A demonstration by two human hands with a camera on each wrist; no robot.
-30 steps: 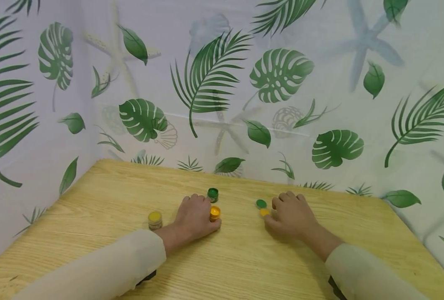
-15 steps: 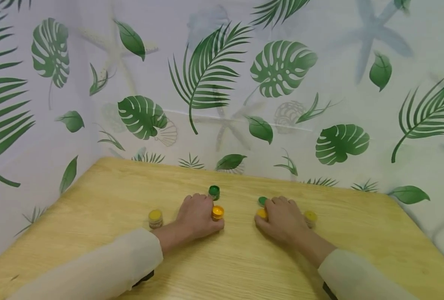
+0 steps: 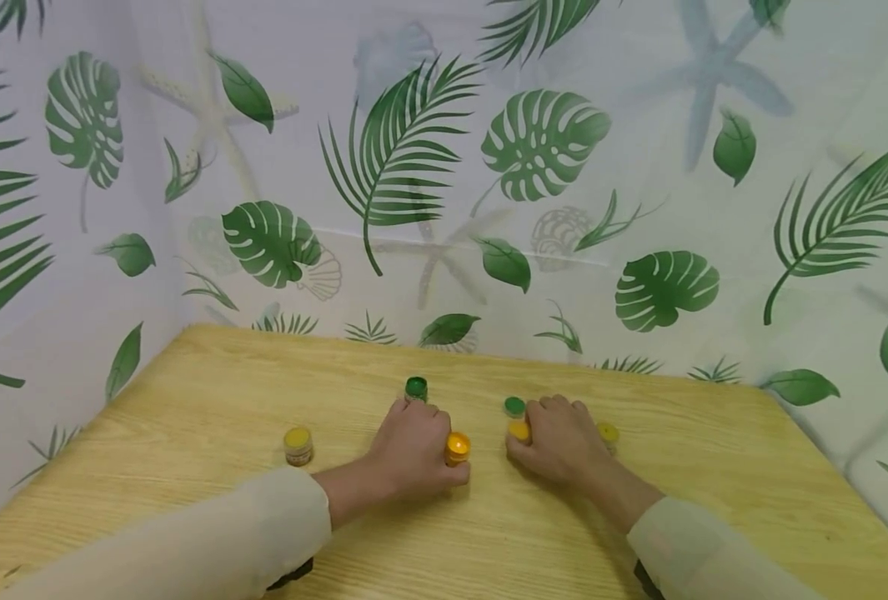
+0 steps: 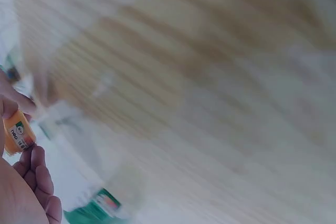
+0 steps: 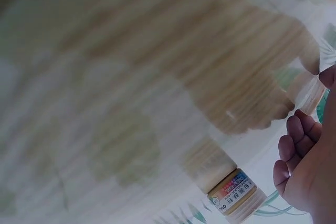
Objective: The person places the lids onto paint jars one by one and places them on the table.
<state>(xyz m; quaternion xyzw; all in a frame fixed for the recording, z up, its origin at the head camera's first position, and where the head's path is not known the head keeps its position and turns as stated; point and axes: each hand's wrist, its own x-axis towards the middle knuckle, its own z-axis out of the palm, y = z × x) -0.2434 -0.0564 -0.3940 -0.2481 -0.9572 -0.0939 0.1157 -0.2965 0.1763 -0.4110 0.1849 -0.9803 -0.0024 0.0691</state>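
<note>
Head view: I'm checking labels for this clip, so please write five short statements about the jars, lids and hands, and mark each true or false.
1. The left hand holds the orange jar. True.
2. The right hand holds the green lid. False: it holds the orange lid; the green lid lies on the table.
3. The orange jar is open. True.
4. The green jar is capped. False: it is open.
5. A yellow jar stands left of the left hand. True.
</note>
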